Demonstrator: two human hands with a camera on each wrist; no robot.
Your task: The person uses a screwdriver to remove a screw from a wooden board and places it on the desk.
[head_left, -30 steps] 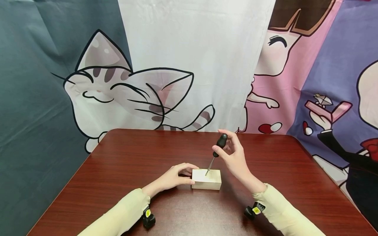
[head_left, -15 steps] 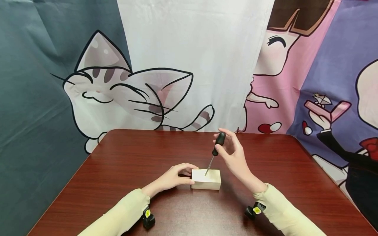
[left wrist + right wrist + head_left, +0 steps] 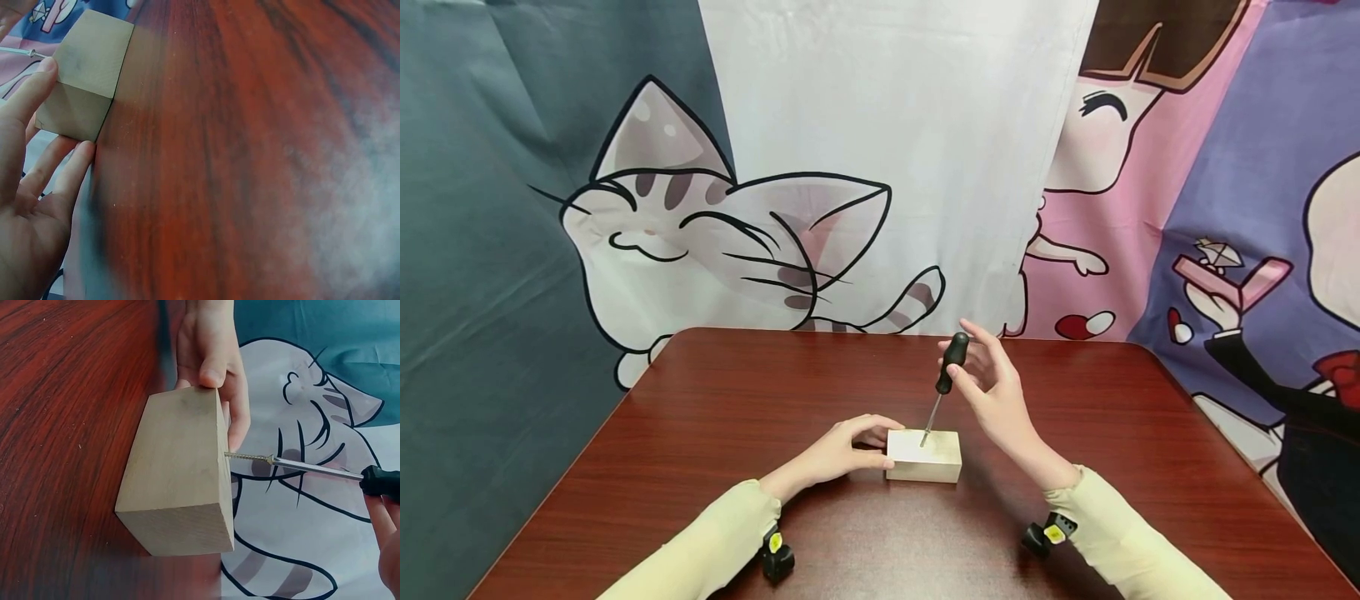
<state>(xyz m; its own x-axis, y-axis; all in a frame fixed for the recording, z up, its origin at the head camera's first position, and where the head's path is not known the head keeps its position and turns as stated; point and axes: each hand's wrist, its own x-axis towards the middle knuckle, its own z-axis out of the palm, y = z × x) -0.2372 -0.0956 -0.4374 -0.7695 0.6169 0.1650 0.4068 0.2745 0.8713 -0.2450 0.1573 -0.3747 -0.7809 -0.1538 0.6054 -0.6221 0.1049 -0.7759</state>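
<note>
A pale wooden block (image 3: pixel 923 472) lies on the table. My left hand (image 3: pixel 842 450) grips its left end, thumb on the near side and fingers toward the far side. A thin threaded screw (image 3: pixel 249 456) stands partly sunk in the block's top face. The tip of a black-handled screwdriver (image 3: pixel 953 362) meets the screw's head, the tool leaning slightly right at its top. Around the handle, my right hand (image 3: pixel 998 402) holds with thumb and fingers, the index finger reaching up past the handle's end. In the left wrist view, the thumb presses the block (image 3: pixel 97 56).
The reddish-brown wooden table (image 3: pixel 737 392) spreads out on all sides of the block. Behind its far edge hangs a cartoon-printed cloth (image 3: pixel 880 125). A small black wrist camera (image 3: pixel 778 560) hangs under the left sleeve, another camera (image 3: pixel 1039 538) under the right.
The screwdriver's handle has swung a little left and become more upright, as my right hand's fingers shift around it. The block and my left hand stay in place.
</note>
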